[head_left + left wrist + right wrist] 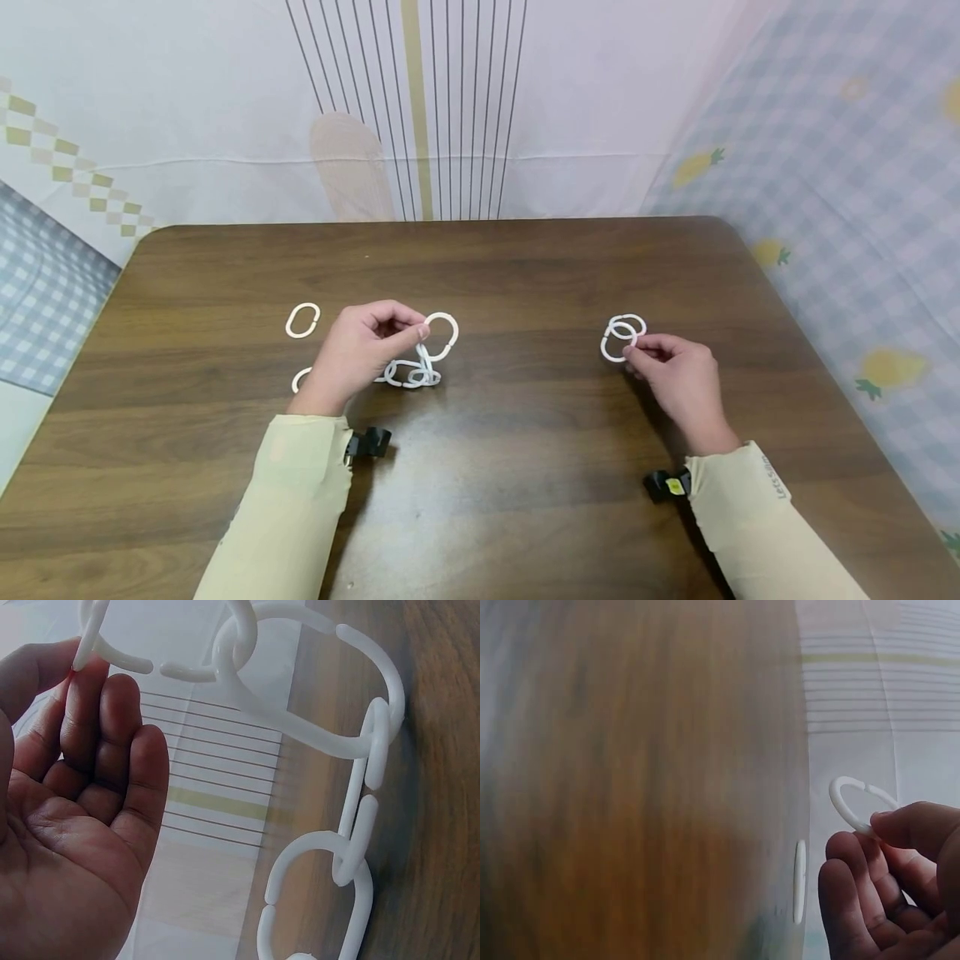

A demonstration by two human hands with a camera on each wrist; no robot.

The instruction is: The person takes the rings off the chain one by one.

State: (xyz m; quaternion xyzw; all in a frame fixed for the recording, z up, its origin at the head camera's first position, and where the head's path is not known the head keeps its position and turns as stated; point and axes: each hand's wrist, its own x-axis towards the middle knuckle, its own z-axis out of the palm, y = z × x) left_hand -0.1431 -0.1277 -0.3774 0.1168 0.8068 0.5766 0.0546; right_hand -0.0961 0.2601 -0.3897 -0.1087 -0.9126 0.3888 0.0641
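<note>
My left hand [356,346] pinches an oval white plastic chain link [455,329] between thumb and fingertips, holding it raised. Below that link hangs a white chain [304,729] of several joined links, its lower part bunched close over the table in the head view. Each link has a small gap in its side. Over on the right, my right hand [682,379] pinches a single white link [840,806] between thumb and index finger. Another white link [800,881] lies flat on the table beyond it; the two overlap in the head view.
Two loose white links lie on the brown wooden table [510,500] at the left: one whole link [289,323] and one [295,382] partly hidden by my left hand. Patterned cloth [585,100] hangs behind the table and along its sides.
</note>
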